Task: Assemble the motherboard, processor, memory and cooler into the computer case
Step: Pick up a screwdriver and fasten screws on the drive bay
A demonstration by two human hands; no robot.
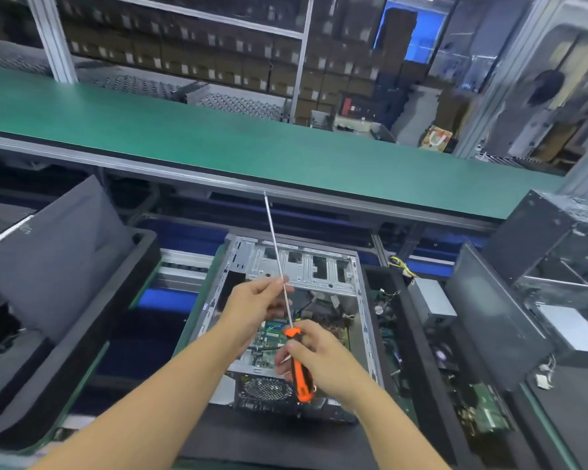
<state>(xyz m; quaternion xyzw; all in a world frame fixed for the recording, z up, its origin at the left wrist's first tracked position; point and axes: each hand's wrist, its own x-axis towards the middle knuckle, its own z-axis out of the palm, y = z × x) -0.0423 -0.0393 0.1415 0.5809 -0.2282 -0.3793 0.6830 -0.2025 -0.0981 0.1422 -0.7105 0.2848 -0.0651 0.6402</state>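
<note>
Green conveyor belt runs across the whole view, left to right, beyond the work station; stacked cartons fill the racking behind it. Near side of the belt, at left: a black foam tray with a dark panel leaning in it, tilted. At right: a second chassis stands beside a row of black trays, one holding a grey metal box, another a loose green circuit board. Centre: the computer case lies on its side with the open face up, drive-bay end toward the belt, fan grille at the near end. The motherboard sits inside the case, on its floor, below the hands; components on it too blurred to identify. Both forearms reach in over the case. Right hand is clenched round the orange-and-black handle of a long screwdriver, handle end toward the person. Left hand pinches the bare metal shaft between thumb and fingertips, part-way up. The shaft angles up and away, its tip in the air in line with the belt's near edge, touching nothing on the case.
</note>
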